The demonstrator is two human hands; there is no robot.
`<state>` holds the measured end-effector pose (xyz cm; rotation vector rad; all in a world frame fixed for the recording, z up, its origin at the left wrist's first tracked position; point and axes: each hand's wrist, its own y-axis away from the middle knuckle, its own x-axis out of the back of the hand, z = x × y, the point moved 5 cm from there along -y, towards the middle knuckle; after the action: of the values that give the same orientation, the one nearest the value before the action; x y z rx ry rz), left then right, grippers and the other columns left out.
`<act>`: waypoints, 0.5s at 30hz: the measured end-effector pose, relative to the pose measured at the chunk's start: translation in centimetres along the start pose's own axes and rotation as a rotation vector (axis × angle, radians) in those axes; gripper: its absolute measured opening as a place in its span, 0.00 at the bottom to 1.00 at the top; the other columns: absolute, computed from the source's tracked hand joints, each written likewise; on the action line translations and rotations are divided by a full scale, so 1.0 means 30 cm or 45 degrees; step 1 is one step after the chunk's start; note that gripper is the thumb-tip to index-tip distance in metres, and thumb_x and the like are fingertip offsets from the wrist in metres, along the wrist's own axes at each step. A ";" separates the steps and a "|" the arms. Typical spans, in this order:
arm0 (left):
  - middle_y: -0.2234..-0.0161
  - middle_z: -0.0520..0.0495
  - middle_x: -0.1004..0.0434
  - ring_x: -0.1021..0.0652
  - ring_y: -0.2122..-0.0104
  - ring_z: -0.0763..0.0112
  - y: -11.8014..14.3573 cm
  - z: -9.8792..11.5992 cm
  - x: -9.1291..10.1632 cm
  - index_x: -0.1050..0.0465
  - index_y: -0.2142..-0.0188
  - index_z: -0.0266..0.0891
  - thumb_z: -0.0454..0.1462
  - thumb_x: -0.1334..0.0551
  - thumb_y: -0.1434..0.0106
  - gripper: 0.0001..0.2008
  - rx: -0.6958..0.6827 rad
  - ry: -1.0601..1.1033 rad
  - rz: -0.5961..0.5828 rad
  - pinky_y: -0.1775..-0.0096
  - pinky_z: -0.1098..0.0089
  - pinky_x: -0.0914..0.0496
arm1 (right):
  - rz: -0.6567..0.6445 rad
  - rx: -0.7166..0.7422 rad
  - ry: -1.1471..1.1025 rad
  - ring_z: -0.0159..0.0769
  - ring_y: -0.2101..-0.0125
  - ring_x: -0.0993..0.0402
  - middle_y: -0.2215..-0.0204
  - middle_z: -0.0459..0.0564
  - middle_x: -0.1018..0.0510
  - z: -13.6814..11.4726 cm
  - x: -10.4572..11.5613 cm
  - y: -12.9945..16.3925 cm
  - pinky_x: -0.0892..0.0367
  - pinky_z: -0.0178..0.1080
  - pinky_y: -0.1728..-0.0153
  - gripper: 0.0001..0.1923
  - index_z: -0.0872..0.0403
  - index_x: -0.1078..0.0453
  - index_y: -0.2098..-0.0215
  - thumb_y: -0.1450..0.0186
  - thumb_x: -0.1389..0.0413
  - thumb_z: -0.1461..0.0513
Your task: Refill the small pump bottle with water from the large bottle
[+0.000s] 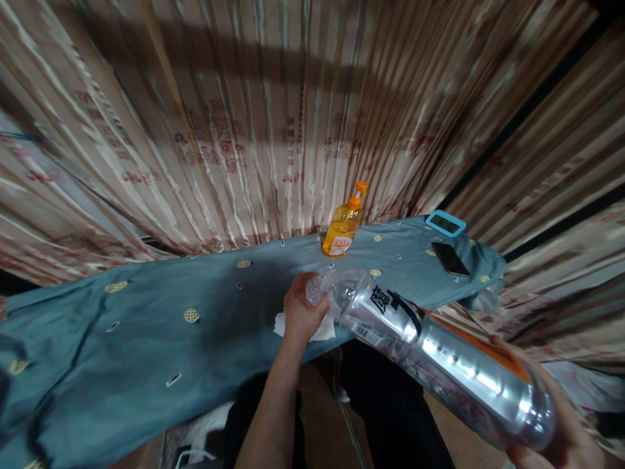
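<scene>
A large clear plastic bottle (390, 319) with black characters and an orange patch on its label lies slantwise across my view, held above the table edge. My left hand (303, 309) is closed around its narrow neck, at the upper left end. At the wide base, my right hand (561, 417) grips the bottle from the lower right, its fingers partly hidden behind the plastic. Below my left hand a white tissue (323, 331) rests on the cloth, mostly covered by the hand.
Beyond the bottle's neck stands an orange pump bottle (342, 228). A blue-framed digital clock (445, 223) and a dark phone (450, 258) lie on the right of the green tablecloth (161, 345). Patterned curtains (263, 130) hang behind and to the right.
</scene>
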<state>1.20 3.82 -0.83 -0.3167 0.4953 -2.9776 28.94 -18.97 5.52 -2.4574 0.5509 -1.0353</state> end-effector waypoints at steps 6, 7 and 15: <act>0.64 0.47 0.18 0.18 0.63 0.61 0.002 -0.002 -0.003 0.24 0.62 0.42 0.38 0.28 0.46 0.12 -0.052 -0.002 -0.008 0.58 0.64 0.23 | 0.071 -0.117 -0.085 0.41 0.48 0.21 0.41 0.52 0.23 -0.007 -0.014 0.003 0.23 0.31 0.56 0.31 0.48 0.33 0.34 0.33 0.40 0.50; 0.64 0.47 0.18 0.18 0.63 0.61 0.002 -0.002 -0.003 0.24 0.62 0.42 0.38 0.28 0.46 0.12 -0.055 -0.004 -0.009 0.58 0.64 0.23 | 0.062 -0.111 -0.079 0.41 0.47 0.21 0.41 0.52 0.23 -0.007 -0.013 0.001 0.23 0.32 0.56 0.30 0.48 0.33 0.34 0.32 0.41 0.49; 0.63 0.46 0.18 0.18 0.63 0.60 0.001 0.001 0.000 0.24 0.61 0.41 0.38 0.29 0.45 0.12 -0.080 -0.021 -0.016 0.58 0.64 0.24 | 0.089 -0.143 -0.112 0.45 0.46 0.22 0.41 0.53 0.23 0.015 -0.004 0.018 0.22 0.35 0.57 0.32 0.48 0.33 0.34 0.33 0.41 0.47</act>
<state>1.21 3.78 -0.81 -0.3516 0.5887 -2.9734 29.09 -19.26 4.90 -2.5473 0.6777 -0.8870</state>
